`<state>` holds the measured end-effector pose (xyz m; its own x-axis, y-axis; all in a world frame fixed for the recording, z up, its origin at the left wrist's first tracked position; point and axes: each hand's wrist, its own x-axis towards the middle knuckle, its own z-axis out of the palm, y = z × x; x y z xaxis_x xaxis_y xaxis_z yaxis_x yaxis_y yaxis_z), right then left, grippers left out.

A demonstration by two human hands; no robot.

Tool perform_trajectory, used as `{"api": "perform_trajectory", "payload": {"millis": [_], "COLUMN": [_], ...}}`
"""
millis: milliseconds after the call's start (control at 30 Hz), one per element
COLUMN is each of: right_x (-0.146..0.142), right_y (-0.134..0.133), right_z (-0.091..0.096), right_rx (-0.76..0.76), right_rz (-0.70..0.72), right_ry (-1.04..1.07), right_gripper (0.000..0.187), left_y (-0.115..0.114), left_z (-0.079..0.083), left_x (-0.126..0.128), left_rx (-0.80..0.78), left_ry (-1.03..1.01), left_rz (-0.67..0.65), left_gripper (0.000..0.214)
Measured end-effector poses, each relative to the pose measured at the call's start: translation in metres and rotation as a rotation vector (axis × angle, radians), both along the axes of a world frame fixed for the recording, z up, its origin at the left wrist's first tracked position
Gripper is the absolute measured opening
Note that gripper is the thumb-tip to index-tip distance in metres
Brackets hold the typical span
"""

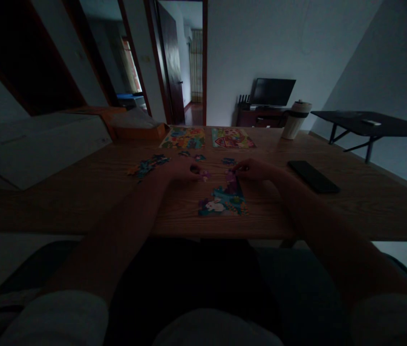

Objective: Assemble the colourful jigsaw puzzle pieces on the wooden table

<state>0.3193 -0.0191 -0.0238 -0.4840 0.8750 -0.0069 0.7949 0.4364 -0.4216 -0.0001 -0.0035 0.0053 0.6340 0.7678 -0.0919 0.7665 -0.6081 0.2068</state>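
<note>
My left hand (pixel 185 171) is closed on a small purple puzzle piece (pixel 205 176), held just above or on the wooden table. Across from it, my right hand (pixel 252 169) pinches the upper edge of another purple puzzle piece (pixel 230 177), which touches or nearly touches the top of a partly joined puzzle (pixel 223 201). A white rabbit on teal and purple shows in the joined part. Loose pieces lie in a pile (pixel 149 166) left of my left hand. Beyond my hands are a few more single pieces (pixel 228 161). Dim light hides finer detail.
Two colourful picture sheets (pixel 185 138) lie at the table's far edge. A black phone (pixel 312 176) rests to the right, with a pale tumbler (pixel 297 120) behind it. On the left stand a white box (pixel 41 144) and an orange tissue box (pixel 138 132).
</note>
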Motion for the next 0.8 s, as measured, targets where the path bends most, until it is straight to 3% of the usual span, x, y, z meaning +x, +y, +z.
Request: {"api": "perform_trajectory", "payload": {"millis": [333, 533, 800], "right_x": [-0.011, -0.016, -0.015], "right_y": [-0.003, -0.007, -0.003], "right_z": [-0.002, 0.000, -0.003], "right_rx": [0.004, 0.032, 0.046], "right_rz": [0.007, 0.004, -0.019], "right_ry": [0.029, 0.019, -0.006], "right_gripper": [0.027, 0.024, 0.024], "left_y": [-0.013, -0.012, -0.021], "left_z": [0.001, -0.008, -0.015], "left_x": [0.014, 0.022, 0.036], "left_rx": [0.014, -0.024, 0.181], "left_ry": [-0.002, -0.098, -0.128], "left_rz": [0.014, -0.089, -0.103], "left_gripper": [0.049, 0.036, 0.041]}}
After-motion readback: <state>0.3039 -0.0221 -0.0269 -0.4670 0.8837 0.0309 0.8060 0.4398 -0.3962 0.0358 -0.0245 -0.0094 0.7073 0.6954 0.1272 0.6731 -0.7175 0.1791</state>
